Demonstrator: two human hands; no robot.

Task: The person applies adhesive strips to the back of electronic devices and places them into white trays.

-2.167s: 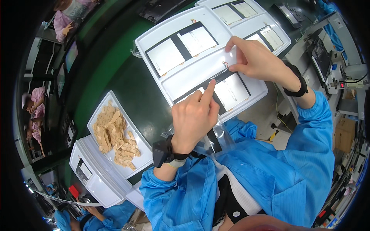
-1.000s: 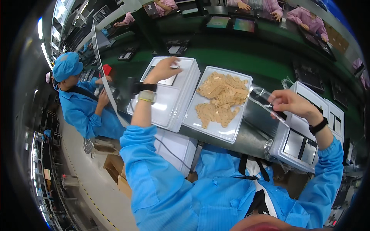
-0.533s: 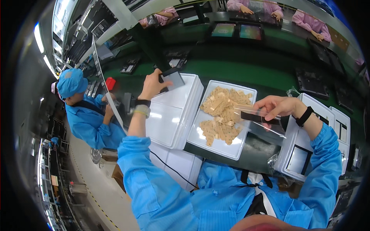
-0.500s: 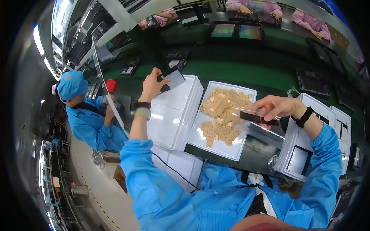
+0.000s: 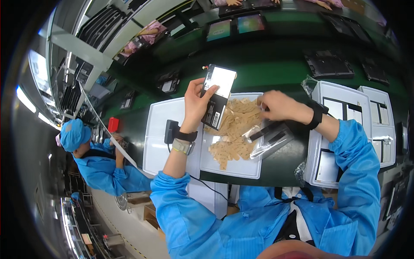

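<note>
My left hand [image 5: 196, 102] grips a flat silver-and-black battery pack [image 5: 217, 108] between thumb and fingers. The battery stands tilted, with a barcode on its black part and a small coloured wire lead at its top corner. Below and beside it, tan paper strips [image 5: 230, 149] lie heaped in a shallow white tray [image 5: 241, 171]. My right hand [image 5: 278, 106] is at the heap's right edge, its fingers bent and smeared by motion; whether it holds anything is hidden. Nearest to it, a clear plastic sleeve [image 5: 274, 141] with dark strips lies over the tray's right edge.
White trays [image 5: 315, 90] with flat silver-and-black packs stand at right. A white lidded box [image 5: 155, 142] is at left, near a black cord [image 5: 207, 180]. Opened tablets [image 5: 328, 64] line the green bench. A co-worker [image 5: 92, 159] in blue sits beyond a clear divider at left.
My left hand has lifted the battery off the white box and brought it right, over the tray. My right hand has released the plastic sleeve and moved left to the paper strips.
</note>
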